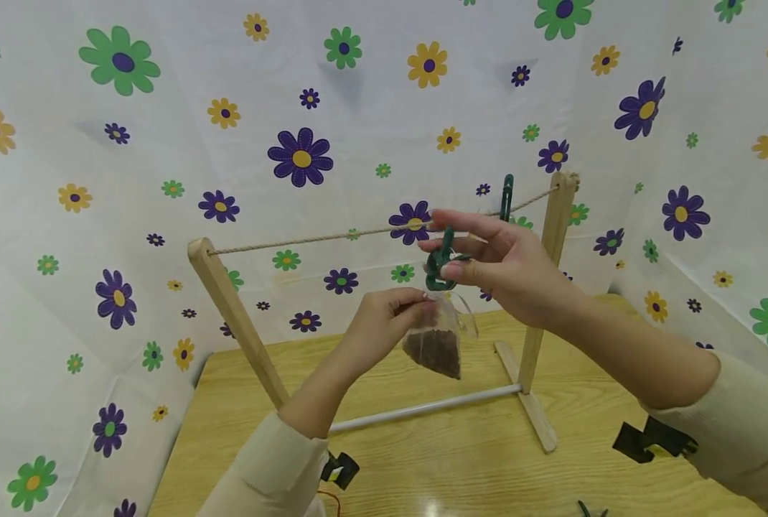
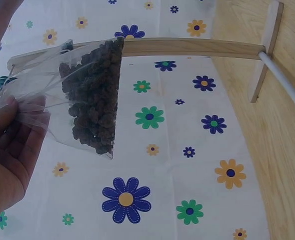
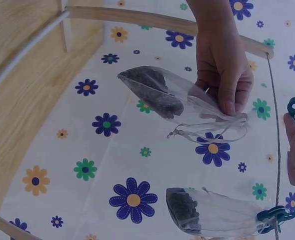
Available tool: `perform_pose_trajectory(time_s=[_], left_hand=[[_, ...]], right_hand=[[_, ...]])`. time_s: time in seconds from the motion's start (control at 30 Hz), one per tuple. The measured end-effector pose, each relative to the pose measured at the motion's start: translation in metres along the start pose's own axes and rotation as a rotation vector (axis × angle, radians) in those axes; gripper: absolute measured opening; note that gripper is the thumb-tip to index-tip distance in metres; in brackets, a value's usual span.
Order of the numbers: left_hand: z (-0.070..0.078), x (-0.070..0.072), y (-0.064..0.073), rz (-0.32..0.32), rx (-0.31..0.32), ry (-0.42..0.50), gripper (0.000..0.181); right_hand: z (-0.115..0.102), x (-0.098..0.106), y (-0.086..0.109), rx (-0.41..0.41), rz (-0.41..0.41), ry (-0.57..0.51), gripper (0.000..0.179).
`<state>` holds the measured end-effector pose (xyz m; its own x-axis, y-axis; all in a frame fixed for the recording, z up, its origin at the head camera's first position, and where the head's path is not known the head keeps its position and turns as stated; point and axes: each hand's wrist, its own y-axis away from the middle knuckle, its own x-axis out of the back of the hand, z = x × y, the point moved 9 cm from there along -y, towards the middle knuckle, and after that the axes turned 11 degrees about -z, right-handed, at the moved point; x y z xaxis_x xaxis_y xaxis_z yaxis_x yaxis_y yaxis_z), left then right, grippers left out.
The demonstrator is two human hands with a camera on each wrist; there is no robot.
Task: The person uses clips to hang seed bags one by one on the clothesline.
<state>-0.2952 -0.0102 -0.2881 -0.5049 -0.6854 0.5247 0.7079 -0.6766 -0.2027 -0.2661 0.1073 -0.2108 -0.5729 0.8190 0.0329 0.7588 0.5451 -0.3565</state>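
My left hand (image 1: 387, 327) pinches the gathered top of a sheer drawstring pouch (image 2: 92, 100) with dark brown lumps in its lower part. The pouch hangs below the rope (image 1: 313, 240), its thin ribbons (image 3: 207, 132) dangling loose. Just above the pouch's neck, my right hand (image 1: 507, 269) holds a green clothespin (image 1: 441, 267) between thumb and fingers. A second sheer pouch (image 3: 187, 210) hangs from the rope by another green clothespin (image 3: 277, 215); in the head view my right hand hides that pouch, and only the clip's upper part shows.
The rope runs between two wooden posts (image 1: 238, 323), joined low down by a white rod (image 1: 423, 409). The right post has a wooden foot (image 1: 532, 409) on the wood-grain table (image 1: 461, 467). A dark green piece (image 1: 589, 510) lies at the front edge. Flowered cloth (image 1: 358, 143) surrounds the table.
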Motion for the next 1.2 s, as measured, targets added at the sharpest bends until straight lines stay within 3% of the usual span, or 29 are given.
perform_pose_trajectory(time_s=[0.2,0.3,0.6,0.77,0.9,1.07,1.2], left_hand=[[0.005,0.009,-0.008,0.05,0.014,0.004,0.018],[0.005,0.015,-0.011,0.087,0.029,0.019,0.018],[0.002,0.034,-0.017,0.236,0.046,0.115,0.016],[0.0,0.044,-0.019,0.335,0.075,0.11,0.019],[0.004,0.047,-0.02,0.356,0.069,0.085,0.02],[0.01,0.049,-0.02,0.36,0.059,0.077,0.02],[0.013,0.049,-0.022,0.36,0.052,0.092,0.022]], right_hand=[[-0.005,0.014,-0.007,-0.025,0.091,-0.022,0.024],[-0.01,0.021,-0.014,-0.019,0.133,-0.013,0.022],[-0.032,0.02,-0.038,0.053,0.126,0.209,0.02],[-0.037,0.018,-0.045,0.05,0.14,0.311,0.016],[-0.039,0.018,-0.047,0.06,0.172,0.306,0.012],[-0.044,0.023,-0.047,0.1,0.234,0.222,0.004],[-0.043,0.028,-0.05,0.071,0.248,0.199,0.003]])
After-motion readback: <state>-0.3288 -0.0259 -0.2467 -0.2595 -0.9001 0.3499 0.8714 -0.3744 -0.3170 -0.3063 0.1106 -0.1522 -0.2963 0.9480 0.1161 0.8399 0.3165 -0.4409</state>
